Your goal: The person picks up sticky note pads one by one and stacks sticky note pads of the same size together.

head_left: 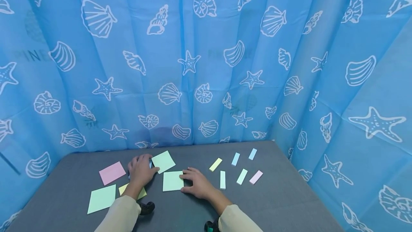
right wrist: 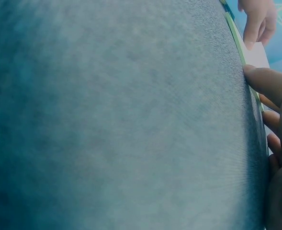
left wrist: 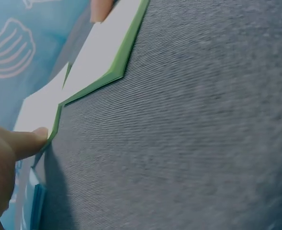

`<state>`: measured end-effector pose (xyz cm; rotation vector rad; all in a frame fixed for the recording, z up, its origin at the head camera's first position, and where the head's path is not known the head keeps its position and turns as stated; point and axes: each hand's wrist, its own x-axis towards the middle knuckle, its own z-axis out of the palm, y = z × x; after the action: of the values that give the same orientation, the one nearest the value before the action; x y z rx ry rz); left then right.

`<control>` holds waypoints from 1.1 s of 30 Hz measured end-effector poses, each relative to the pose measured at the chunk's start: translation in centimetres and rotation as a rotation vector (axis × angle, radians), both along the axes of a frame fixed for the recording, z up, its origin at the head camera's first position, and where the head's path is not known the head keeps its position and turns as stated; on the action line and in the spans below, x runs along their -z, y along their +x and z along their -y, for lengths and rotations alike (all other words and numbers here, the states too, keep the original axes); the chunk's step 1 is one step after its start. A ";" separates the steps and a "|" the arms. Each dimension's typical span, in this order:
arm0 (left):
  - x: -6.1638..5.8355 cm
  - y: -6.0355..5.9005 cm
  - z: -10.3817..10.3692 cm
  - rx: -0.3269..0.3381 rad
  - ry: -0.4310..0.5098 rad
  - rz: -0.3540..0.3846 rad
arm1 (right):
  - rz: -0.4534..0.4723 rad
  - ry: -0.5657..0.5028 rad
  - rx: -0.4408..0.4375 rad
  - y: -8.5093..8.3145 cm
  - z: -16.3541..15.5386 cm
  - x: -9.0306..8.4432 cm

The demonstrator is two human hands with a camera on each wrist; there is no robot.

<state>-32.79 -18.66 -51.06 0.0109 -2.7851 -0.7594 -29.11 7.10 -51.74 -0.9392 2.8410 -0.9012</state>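
Observation:
In the head view my left hand [head_left: 140, 170] lies over a blue sticky note pad [head_left: 150, 164], which is mostly hidden under it. Its thumb [left wrist: 33, 140] touches the corner of a pale green square pad [head_left: 163, 161] at the back. My right hand [head_left: 200, 184] rests at the right side of a second pale green pad [head_left: 172, 181], a fingertip on its top and the thumb [right wrist: 263, 79] by its near corner. The two green pads nearly meet at their corners. Near the left wrist are a yellow pad [head_left: 141, 193], a pink pad [head_left: 112, 173] and a larger green pad [head_left: 102, 198].
To the right lie several narrow note strips, among them a yellow strip [head_left: 215, 164], a blue strip [head_left: 235, 159], a green strip [head_left: 242, 177] and a pink strip [head_left: 256, 177]. The grey table [head_left: 273, 203] ends at a blue shell-print curtain [head_left: 206, 63].

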 end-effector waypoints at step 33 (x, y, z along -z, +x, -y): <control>-0.1 1.4 -0.3 -0.098 0.804 -0.092 | -0.006 -0.013 -0.002 -0.1 -0.1 0.3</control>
<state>-31.40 -18.35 -50.92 0.2478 -2.1889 -1.7263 -29.23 7.19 -52.04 -0.9475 2.8425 -0.9192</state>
